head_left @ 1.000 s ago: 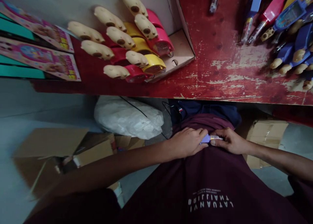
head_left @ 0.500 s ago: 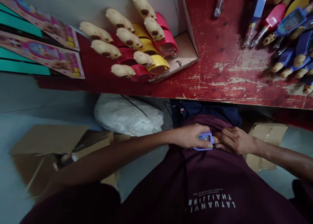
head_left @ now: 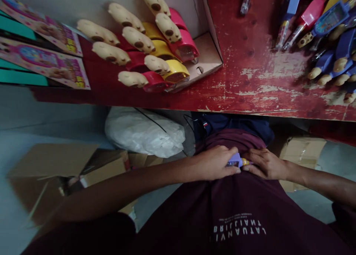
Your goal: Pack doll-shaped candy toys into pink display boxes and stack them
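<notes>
My left hand (head_left: 217, 163) and my right hand (head_left: 267, 164) meet in front of my maroon T-shirt (head_left: 222, 210). Between them is a small purple plastic toy with a yellow-tipped end (head_left: 237, 160). My left fingers cover most of it, and my right fingertips press near the yellow end. Both hands are well below the table. Similar blue and pink toys with clear tubes (head_left: 328, 36) lie in a heap on the table's far right.
A red, peeling wooden table (head_left: 250, 84) spans the top, holding a cardboard box (head_left: 204, 58) of cream, red and yellow toy parts, plus printed cards (head_left: 47, 64). Below lie a white plastic sack (head_left: 141, 134) and cardboard boxes (head_left: 52, 166).
The purple toy has turned between my hands. Its flat face with the clear window no longer shows, and my left fingers now cover more of it. The view has shifted slightly.
</notes>
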Demonstrator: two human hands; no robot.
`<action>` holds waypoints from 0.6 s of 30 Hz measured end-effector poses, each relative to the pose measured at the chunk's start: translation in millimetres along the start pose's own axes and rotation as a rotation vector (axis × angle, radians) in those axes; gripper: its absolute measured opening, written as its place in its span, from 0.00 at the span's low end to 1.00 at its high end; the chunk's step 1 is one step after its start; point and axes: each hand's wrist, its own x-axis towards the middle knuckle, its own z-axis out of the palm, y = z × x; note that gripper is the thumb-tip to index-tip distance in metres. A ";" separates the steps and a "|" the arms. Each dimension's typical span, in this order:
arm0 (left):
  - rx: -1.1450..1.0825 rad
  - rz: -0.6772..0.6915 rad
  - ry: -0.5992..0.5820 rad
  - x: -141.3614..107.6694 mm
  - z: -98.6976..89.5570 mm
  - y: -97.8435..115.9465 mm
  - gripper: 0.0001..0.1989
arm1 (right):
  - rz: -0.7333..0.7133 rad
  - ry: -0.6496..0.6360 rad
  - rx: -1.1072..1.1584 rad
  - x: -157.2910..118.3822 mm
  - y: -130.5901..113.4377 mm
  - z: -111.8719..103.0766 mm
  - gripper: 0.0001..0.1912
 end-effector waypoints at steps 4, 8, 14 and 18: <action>0.051 -0.015 -0.031 -1.9 -0.8 5.4 0.13 | 0.042 0.001 0.083 0.3 -2.1 1.2 0.12; 0.054 -0.038 -0.048 -4.1 -2.4 10.3 0.11 | 0.062 0.017 0.144 2.2 -4.0 1.7 0.13; 0.065 -0.052 -0.033 -3.8 -0.5 9.9 0.12 | 0.104 -0.005 0.216 5.3 -5.2 -1.5 0.14; 0.045 -0.056 -0.021 -5.2 1.5 9.9 0.13 | 0.136 -0.030 0.278 7.1 -4.6 -2.7 0.15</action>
